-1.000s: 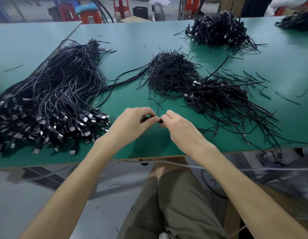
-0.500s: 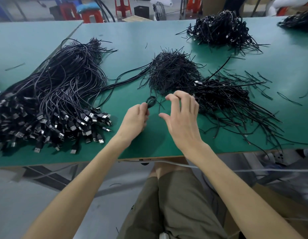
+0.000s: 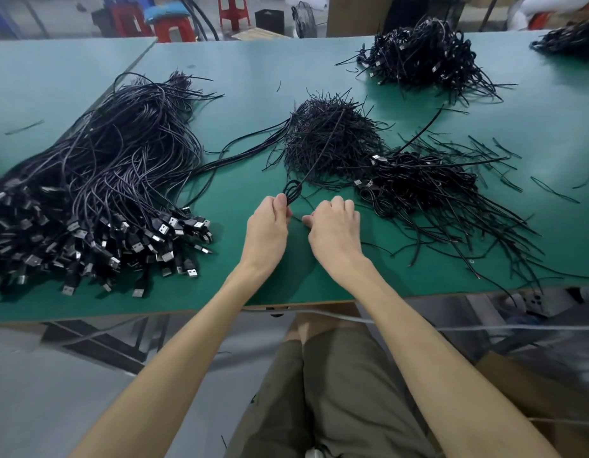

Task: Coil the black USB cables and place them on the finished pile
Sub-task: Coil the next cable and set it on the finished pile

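Table [image 3: 253, 77] green, cable-strewn; red stools [image 3: 232, 11] behind; left fingers [image 3: 281, 203] pinch coil [image 3: 293, 190]; right fingers [image 3: 339, 206] curled, grip unclear.

Table [image 3: 253, 71]: bare green lane, centre, running from near edge up between cable bundle [image 3: 98, 180], left, and tie heap [image 3: 329, 137]; several loose cables [image 3: 246, 150] cross it mid-frame. Left hand [image 3: 266, 231], pinching a coil [image 3: 293, 191], and right hand [image 3: 336, 229] fill its lower end. Coiled pile [image 3: 418, 186] with splayed tails blocks right. Upper centre bare. Far pile [image 3: 421, 57] upper right.

A green table [image 3: 253, 77] carries heaps of black cables — uncoiled cables [image 3: 98, 180] left, twist ties [image 3: 329, 137] centre, coiled cables [image 3: 425, 186] right.
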Tool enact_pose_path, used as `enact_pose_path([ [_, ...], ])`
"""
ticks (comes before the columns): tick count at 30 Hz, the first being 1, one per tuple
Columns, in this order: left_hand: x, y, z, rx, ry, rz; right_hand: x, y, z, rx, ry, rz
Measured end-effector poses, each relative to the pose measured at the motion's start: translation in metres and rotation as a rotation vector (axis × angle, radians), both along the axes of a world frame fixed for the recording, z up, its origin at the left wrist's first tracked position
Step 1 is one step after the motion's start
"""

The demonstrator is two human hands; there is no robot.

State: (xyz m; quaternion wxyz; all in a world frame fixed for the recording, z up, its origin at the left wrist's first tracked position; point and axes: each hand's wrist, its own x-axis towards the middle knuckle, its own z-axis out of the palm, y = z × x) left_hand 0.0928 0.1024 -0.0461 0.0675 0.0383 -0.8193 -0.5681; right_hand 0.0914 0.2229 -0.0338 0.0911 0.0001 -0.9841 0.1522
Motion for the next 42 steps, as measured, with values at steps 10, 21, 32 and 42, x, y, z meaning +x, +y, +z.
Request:
enact_pose_path([
  [10,-0.002,-0.005,0.001,0.150,0.000,0.033,0.011,0.009,0.004,-0.865,0.176,-0.027],
  [21,-0.003,-0.002,-0.001,-0.006,-0.009,0.073,0.018,0.009,0.002,-1.092,0.292,0.164],
  [32,0.001,0.001,0.003,-0.099,-0.001,0.085,0.012,0.020,-0.004,-1.440,0.178,0.237],
  [42,0.003,0.000,0.000,-0.061,0.064,-0.032,0.008,0.015,-0.011,-1.341,0.064,0.182],
])
